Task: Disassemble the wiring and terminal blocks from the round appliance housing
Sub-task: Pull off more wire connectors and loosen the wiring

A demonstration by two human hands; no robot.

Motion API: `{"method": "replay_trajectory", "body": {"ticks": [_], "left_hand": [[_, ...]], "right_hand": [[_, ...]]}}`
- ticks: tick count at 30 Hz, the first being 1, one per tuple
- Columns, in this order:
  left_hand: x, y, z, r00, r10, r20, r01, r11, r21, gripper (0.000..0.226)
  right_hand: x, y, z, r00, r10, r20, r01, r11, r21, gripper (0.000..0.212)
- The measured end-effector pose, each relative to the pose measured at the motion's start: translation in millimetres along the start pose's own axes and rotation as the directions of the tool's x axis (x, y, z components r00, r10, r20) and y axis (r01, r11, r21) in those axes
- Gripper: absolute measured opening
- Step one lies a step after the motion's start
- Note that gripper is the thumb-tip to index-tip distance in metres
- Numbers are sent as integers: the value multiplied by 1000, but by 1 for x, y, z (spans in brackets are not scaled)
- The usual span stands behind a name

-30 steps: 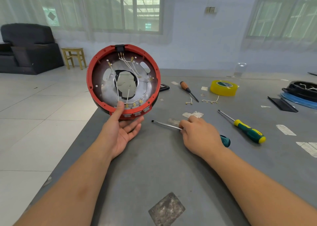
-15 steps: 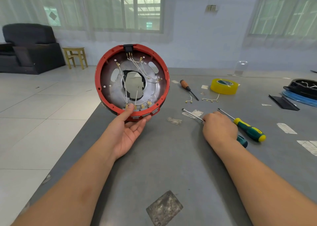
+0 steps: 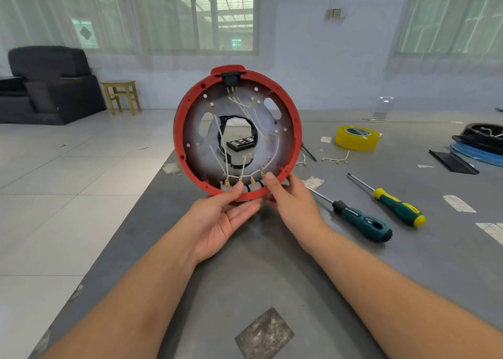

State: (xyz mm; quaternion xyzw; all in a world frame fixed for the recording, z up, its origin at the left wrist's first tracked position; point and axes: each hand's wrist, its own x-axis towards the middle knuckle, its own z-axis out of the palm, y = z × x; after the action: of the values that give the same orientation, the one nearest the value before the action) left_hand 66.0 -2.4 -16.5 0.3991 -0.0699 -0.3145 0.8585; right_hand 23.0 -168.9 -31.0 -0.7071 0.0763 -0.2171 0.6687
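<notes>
A grey metal worktable [image 3: 272, 263] carries a dark green-handled screwdriver [image 3: 356, 217] and, just beside it, a green-and-yellow-handled screwdriver [image 3: 394, 206]. Farther back sits a yellow roll of tape [image 3: 356, 138], with a short strip of brass terminals on white wire [image 3: 336, 160] lying near it. A black flat strip [image 3: 451, 161] lies at the right. Off the table, a black armchair [image 3: 46, 83] and a small yellow wooden stool [image 3: 121, 94] stand on the white tiled floor [image 3: 68, 181].

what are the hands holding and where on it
Both the left hand and right hand hold the red round housing upright by its bottom rim, thumbs by the terminals there.
</notes>
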Motion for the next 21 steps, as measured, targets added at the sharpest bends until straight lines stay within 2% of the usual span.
{"method": "replay_trajectory", "body": {"ticks": [2,6,11,21], "left_hand": [[1,-1,0,1000,-8,-26,10,998,60,51],[1,0,-1,996,-7,-89,17,994,111,55],[0,5,-6,993,-17,-117,27,996,88,53],[1,8,-11,988,34,-148,-13,990,142,56]], "right_hand": [[3,2,-3,999,33,20,-35,985,170,28],[3,2,-6,994,73,77,-94,947,306,22],[1,0,-7,996,77,42,-86,953,291,25],[2,0,-8,992,101,78,-117,964,239,23]]}}
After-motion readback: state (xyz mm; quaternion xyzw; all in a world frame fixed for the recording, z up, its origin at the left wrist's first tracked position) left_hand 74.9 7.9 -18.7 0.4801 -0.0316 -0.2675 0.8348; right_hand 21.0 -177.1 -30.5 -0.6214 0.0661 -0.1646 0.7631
